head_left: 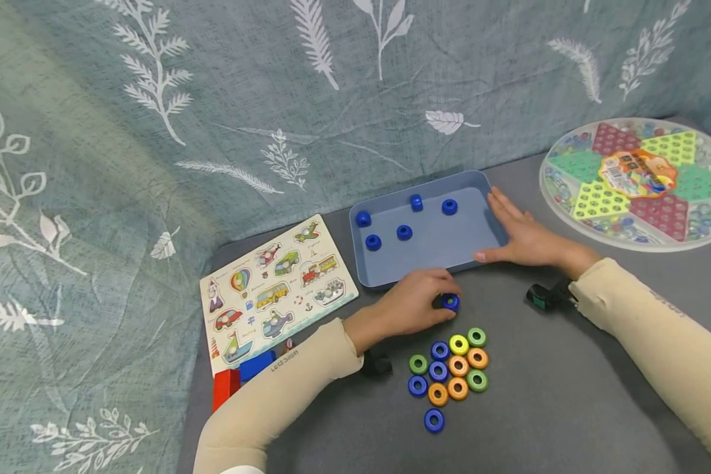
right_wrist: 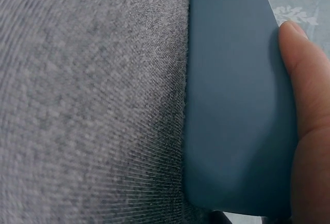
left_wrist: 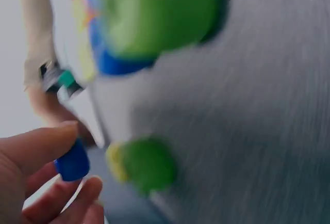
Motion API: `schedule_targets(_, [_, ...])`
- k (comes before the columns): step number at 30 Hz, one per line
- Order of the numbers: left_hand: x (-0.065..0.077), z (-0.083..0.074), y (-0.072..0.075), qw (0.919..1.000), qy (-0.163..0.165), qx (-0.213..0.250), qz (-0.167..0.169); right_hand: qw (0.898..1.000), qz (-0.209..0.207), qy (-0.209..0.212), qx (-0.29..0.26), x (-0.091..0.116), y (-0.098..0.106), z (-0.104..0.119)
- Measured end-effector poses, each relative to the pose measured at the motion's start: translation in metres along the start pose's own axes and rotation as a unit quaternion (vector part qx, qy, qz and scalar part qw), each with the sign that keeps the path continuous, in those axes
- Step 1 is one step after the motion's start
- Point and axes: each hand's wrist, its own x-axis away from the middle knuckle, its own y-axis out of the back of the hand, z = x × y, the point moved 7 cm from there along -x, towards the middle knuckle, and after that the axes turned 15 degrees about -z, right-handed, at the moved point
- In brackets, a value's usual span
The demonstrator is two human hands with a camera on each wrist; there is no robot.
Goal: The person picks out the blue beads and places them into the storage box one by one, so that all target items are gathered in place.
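Observation:
My left hand [head_left: 411, 304] pinches a blue ring [head_left: 450, 301] between thumb and fingers, just in front of the blue-grey tray [head_left: 444, 250]. The left wrist view shows the same blue ring [left_wrist: 73, 163] at the fingertips. Several blue rings lie spread inside the tray, mostly along its left and back. My right hand [head_left: 527, 240] rests at the tray's right end, fingers straight along the side and thumb at the front rim. Nearer to me, a loose cluster of blue, green, orange and yellow rings [head_left: 458, 366] lies on the dark table, with one blue ring [head_left: 434, 421] apart in front.
A wooden picture puzzle board [head_left: 284, 276] with vehicles lies left of the tray. Red [head_left: 226, 387] and blue blocks [head_left: 257, 365] sit by my left sleeve. At the right back is a round game board [head_left: 640, 181] with marbles. A leaf-patterned cloth [head_left: 355, 99] hangs behind.

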Motion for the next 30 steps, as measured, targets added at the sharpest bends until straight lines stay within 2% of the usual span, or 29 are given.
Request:
schedule_targets(2, [-0.002, 0.01, 0.016, 0.998, 0.032, 0.039, -0.039, 1.0, -0.002, 0.002, -0.002, 0.001, 0.001, 0.0])
schedule_targets(4, [-0.003, 0.025, 0.031, 0.9925, 0.07, 0.06, -0.081, 1.0, -0.005, 0.003, -0.002, 0.001, 0.003, 0.0])
schedule_targets(7, [-0.002, 0.052, 0.047, 0.977, 0.132, 0.097, -0.137, 1.0, -0.01, 0.005, -0.001, 0.002, 0.004, 0.0])
schedule_targets(11, [0.003, 0.086, 0.058, 0.9553, 0.203, 0.122, -0.177, 1.0, -0.01, 0.007, -0.008, 0.002, 0.003, 0.001])
schedule_targets(13, [0.005, 0.1, 0.062, 0.9491, 0.228, 0.112, -0.186, 1.0, -0.009, 0.006, -0.011, 0.002, 0.002, 0.001])
schedule_targets(16, [0.007, 0.116, 0.064, 0.9442, 0.251, 0.084, -0.195, 1.0, -0.008, 0.004, -0.011, 0.001, 0.001, 0.003])
schedule_targets(20, [0.006, 0.13, 0.065, 0.9354, 0.282, 0.078, -0.199, 1.0, -0.008, 0.003, -0.011, 0.001, -0.001, 0.002])
schedule_targets(23, [0.004, 0.135, 0.064, 0.9311, 0.294, 0.079, -0.2, 1.0, -0.012, 0.004, -0.009, 0.0, -0.001, 0.001])
schedule_targets(30, [0.001, 0.136, 0.059, 0.9328, 0.297, 0.078, -0.189, 1.0, -0.014, 0.002, -0.007, -0.001, -0.001, -0.002])
